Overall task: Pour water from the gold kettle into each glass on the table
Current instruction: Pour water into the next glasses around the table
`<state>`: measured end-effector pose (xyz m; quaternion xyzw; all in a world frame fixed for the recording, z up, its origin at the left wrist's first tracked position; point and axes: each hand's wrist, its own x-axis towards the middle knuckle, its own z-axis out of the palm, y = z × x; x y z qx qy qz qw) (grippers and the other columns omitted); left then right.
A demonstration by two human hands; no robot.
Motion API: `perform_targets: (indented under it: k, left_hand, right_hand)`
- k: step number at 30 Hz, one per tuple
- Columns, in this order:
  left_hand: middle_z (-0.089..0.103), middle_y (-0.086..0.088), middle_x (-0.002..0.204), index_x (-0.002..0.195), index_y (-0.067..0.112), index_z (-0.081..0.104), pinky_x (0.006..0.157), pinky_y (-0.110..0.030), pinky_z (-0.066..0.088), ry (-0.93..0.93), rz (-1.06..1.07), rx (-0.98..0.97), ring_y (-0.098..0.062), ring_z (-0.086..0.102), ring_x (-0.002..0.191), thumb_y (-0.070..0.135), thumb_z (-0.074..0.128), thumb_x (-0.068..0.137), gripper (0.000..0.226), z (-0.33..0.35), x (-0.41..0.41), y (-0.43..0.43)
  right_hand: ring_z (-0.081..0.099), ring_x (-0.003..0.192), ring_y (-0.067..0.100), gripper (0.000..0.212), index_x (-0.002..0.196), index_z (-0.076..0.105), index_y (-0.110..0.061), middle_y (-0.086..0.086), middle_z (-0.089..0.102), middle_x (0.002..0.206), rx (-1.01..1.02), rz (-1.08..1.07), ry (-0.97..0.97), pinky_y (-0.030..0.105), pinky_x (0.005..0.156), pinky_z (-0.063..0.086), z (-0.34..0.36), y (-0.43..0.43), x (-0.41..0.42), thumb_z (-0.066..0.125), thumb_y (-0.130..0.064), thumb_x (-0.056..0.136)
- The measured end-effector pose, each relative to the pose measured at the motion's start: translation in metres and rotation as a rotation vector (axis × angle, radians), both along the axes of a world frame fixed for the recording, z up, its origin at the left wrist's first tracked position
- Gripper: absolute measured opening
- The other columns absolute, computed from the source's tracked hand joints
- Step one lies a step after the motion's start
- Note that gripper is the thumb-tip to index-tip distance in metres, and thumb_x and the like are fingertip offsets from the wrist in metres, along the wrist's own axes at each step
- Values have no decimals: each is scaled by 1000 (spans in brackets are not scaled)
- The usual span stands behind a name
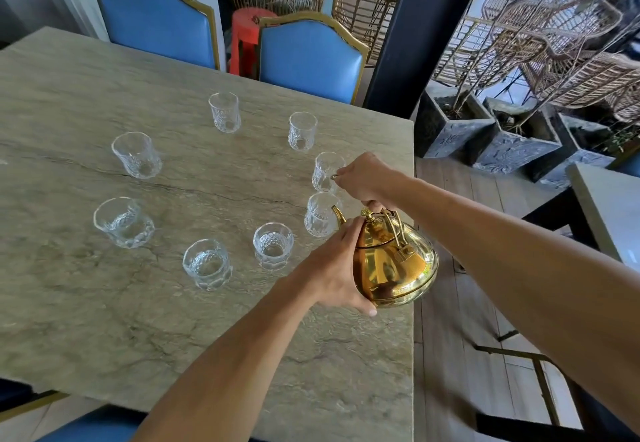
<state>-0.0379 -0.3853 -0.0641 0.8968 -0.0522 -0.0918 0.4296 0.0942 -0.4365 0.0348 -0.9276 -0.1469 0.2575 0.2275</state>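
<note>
Right hand point(367, 178) gripping gold kettle point(394, 261) handle, left hand point(336, 268) bracing its body, spout at nearest glass point(320, 214) on worktop point(104, 303); next, tip further to pour.

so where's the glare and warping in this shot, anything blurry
Head view: bright reflections glare off the gold kettle; daylight blows out the top right corner; the wide lens bends the table edges and the dark pillar; the glasses look slightly soft, the wicker chairs are smeared.

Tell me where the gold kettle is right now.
In the head view the gold kettle is at the table's right edge, held by both hands, its spout beside the nearest glass of the right-hand row.
</note>
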Motion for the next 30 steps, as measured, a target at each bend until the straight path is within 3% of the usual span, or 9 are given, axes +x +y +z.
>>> perform_targets:
  k: [5,20,28,30]
  left_hand:
    - [25,3,161,158,37,-4,118,-42,40,10,-6,-16,-19,38,143,42,103,47,155,0,3,4]
    - [25,2,162,158,35,-3,119,-41,39,12,-1,-24,-20,37,145,45,103,45,155,-3,8,7]
    - [20,2,165,158,42,-19,119,-40,37,1,-15,-28,-19,34,147,42,104,47,165,-3,9,7]
    - [18,3,166,156,44,-23,119,-36,36,-1,-17,-36,-18,33,147,40,104,48,167,-3,9,6]
  right_hand:
    - [46,51,17,34,123,62,3,15,57,90,-11,13,0,11,22,30,-1,3,4,52,-15,96]
    - [43,51,16,34,125,61,2,16,54,91,-54,36,2,10,20,26,0,8,7,51,-14,97]
    - [46,52,15,32,121,63,2,17,60,92,-47,18,4,17,27,38,-5,8,11,52,-15,96]
    - [45,51,15,32,120,64,3,25,67,104,-37,17,1,16,27,37,-6,7,11,52,-14,96]
